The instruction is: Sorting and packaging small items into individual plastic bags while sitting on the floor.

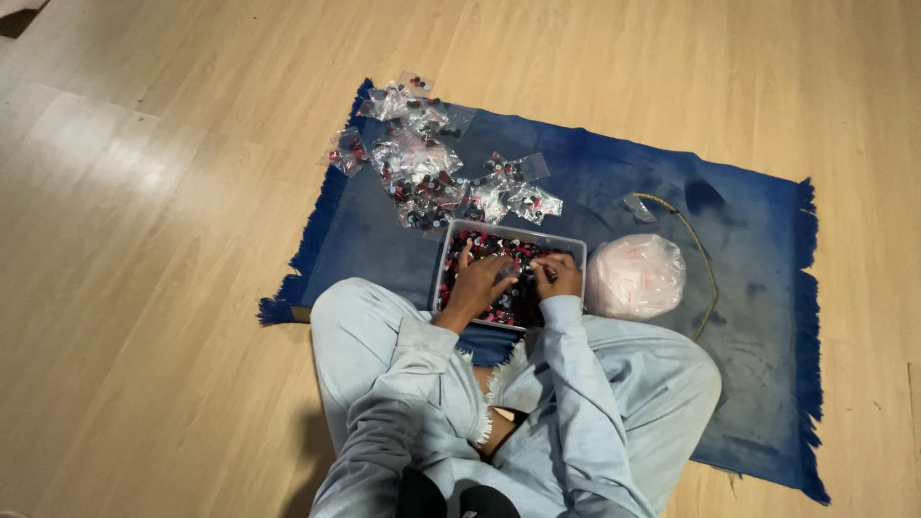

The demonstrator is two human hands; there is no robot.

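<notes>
1. We sit cross-legged on a blue rug (pixel 595 182) laid over a pale wooden floor (pixel 173 240), and both our hands are down in a clear plastic box (pixel 459 234) that rests on the rug just in front of our knees.
2. The box is full of small round pieces (pixel 499 247) in red, black and pink. They look light, hard and smooth, so we judge they will slide about and are best pinched one or a few at a time between fingertips.
3. Our left hand (pixel 477 281) lies over the pieces with its fingers curled; we cannot tell whether it has closed on anything.
4. Our right hand (pixel 556 276) is bunched at the right side of the box and seems to pinch something small and clear, perhaps a little bag, but it is too small to be sure.
5. Beyond the box lies a scatter of small clear bags (pixel 422 173) already holding such pieces. These look thin, soft and slippery, and we judge they are best taken by the open edge.
6. Just right of the box sits a rounded clear bag (pixel 635 276) stuffed with pale contents, and a thin yellowish cord (pixel 703 254) curves past it.
</notes>
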